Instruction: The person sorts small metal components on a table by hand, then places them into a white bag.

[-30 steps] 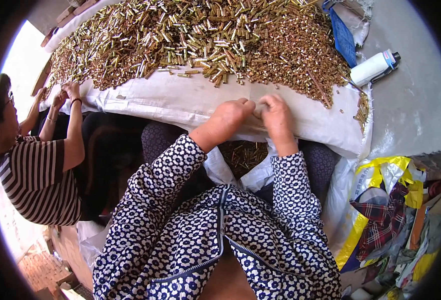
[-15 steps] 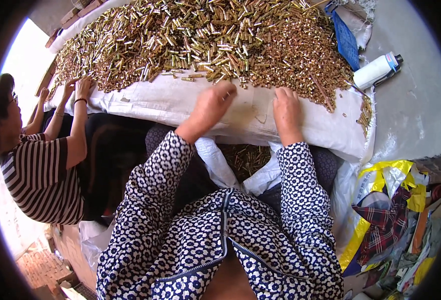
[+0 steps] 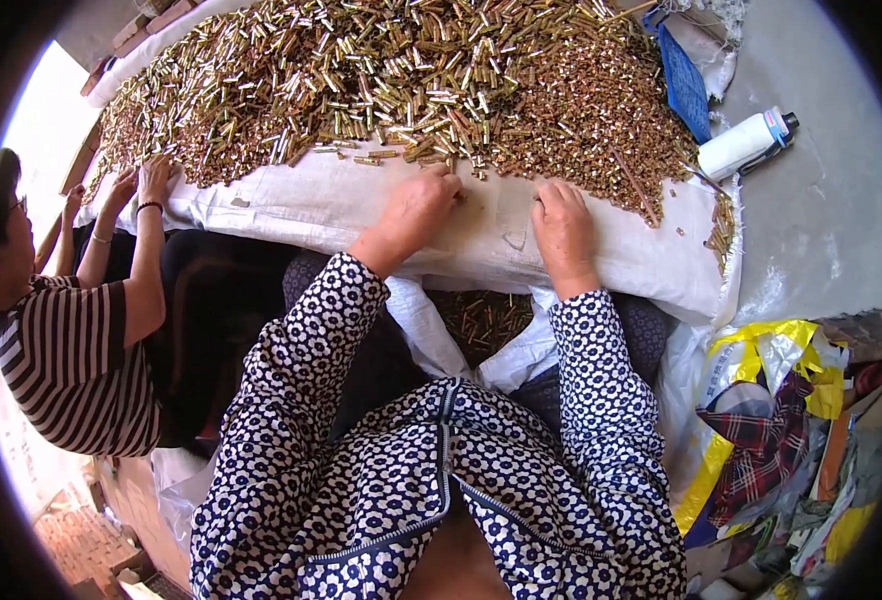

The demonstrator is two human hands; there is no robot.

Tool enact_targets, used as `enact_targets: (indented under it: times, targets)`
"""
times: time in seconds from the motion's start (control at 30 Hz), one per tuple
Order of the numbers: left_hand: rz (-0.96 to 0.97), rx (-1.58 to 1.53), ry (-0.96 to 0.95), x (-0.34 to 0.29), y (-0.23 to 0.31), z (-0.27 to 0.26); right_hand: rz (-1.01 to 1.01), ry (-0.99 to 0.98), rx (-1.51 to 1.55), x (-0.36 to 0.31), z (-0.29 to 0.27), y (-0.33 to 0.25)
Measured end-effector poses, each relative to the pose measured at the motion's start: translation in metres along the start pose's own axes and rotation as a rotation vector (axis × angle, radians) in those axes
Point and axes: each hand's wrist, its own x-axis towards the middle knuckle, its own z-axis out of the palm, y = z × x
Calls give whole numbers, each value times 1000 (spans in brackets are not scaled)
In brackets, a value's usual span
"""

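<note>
My left hand is curled, fingertips bent together near the front edge of a pile of brassy metal sleeves. My right hand rests just to its right over the white woven sheet, thumb and fingers closed. What either hand holds, if anything, is hidden or too small to make out. Beyond my right hand lies a heap of small copper-coloured nut-like pieces. Below the sheet's edge, between my knees, a white sack gapes around more metal pieces.
At left a person in a striped top has both hands at the pile's edge. A blue plastic piece and a white bottle lie at the right. Thin rods rest by the nuts. Bags and cloth are heaped lower right.
My left hand, blurred before, has settled with its fingers drawn in slightly. My right hand has shifted a little left and nearer, its fingers more tightly bent. The whole view has slid slightly left.
</note>
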Motion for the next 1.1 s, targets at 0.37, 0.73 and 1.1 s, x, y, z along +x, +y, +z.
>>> enact_targets:
  times: [0.37, 0.73, 1.1]
  targets:
    - [-183, -739, -36, -28, 12, -6, 586, -151, 1155, -13, -1, -50]
    - [-319, -1033, -167, -40, 22, -9, 637, -32, 1460, -26, 4, -60]
    - [-371, -1276, -79, -44, 30, -6, 694, 50, 1773, -32, 9, -59]
